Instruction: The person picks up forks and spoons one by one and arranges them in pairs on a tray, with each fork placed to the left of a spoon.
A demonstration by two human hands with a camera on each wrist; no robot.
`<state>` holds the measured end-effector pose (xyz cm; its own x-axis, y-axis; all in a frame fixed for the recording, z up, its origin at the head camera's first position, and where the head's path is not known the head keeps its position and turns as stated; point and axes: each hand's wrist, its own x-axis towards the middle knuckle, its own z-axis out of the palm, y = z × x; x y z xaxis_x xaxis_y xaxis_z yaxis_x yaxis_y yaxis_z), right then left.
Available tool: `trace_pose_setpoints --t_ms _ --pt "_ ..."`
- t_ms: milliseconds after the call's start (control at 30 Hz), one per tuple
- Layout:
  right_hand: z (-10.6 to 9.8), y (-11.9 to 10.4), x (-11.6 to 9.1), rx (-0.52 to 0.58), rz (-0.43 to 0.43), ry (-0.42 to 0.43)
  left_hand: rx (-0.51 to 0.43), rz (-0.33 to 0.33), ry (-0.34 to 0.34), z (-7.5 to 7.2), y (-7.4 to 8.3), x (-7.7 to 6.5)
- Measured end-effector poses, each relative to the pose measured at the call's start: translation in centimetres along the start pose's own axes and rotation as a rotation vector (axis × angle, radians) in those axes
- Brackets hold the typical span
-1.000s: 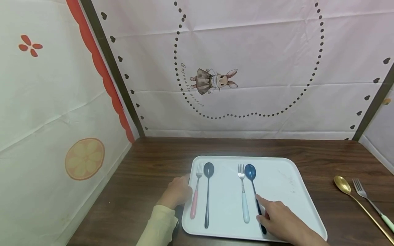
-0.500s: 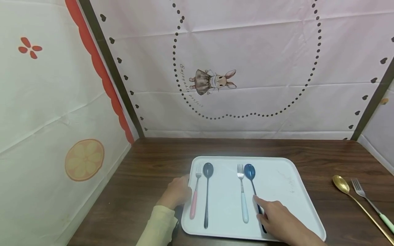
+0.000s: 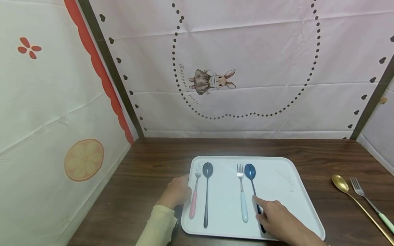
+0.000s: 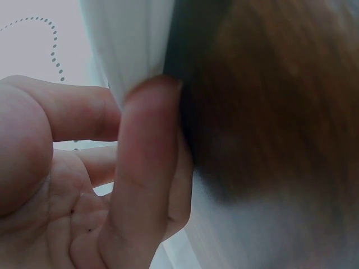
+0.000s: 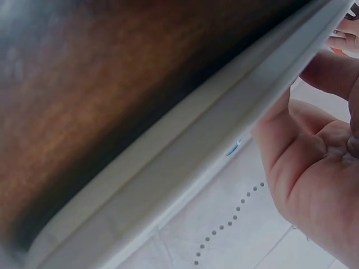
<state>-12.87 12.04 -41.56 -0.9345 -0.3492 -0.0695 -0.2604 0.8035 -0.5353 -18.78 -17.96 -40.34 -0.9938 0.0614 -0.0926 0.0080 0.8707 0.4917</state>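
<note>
A white rectangular tray (image 3: 286,174) lies on the dark wooden table. My left hand (image 3: 176,191) grips its left rim, and the left wrist view shows the fingers (image 4: 147,140) against the tray's edge. On the right half, my right hand (image 3: 278,218) holds the handle of a dark blue spoon (image 3: 250,171) between index finger and thumb. Just left of that spoon is a fork with a pale blue handle (image 3: 244,206). At the tray's left side lie a pink-handled fork (image 3: 193,203) and a dark grey spoon (image 3: 207,170), side by side.
Right of the tray, a gold spoon (image 3: 340,183) and a fork with a pale green handle (image 3: 357,187) lie on the table (image 3: 147,164). Printed cloth walls (image 3: 261,68) enclose the back and both sides.
</note>
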Motion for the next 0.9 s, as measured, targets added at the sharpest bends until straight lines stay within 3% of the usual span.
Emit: trace_pose_setpoints --t_ms 367,700,900 --pt "0.1 0.0 -0.2 0.009 -0.005 0.023 -0.019 0.003 -0.003 -0.1 0.1 -0.2" --pt "-0.6 0.3 -0.4 -0.017 0.093 0.027 -0.009 -0.009 -0.003 0.0 0.1 0.0" --pt "-1.1 1.1 -1.0 -0.062 0.070 0.084 -0.005 -0.002 -0.004 0.0 0.1 0.0"
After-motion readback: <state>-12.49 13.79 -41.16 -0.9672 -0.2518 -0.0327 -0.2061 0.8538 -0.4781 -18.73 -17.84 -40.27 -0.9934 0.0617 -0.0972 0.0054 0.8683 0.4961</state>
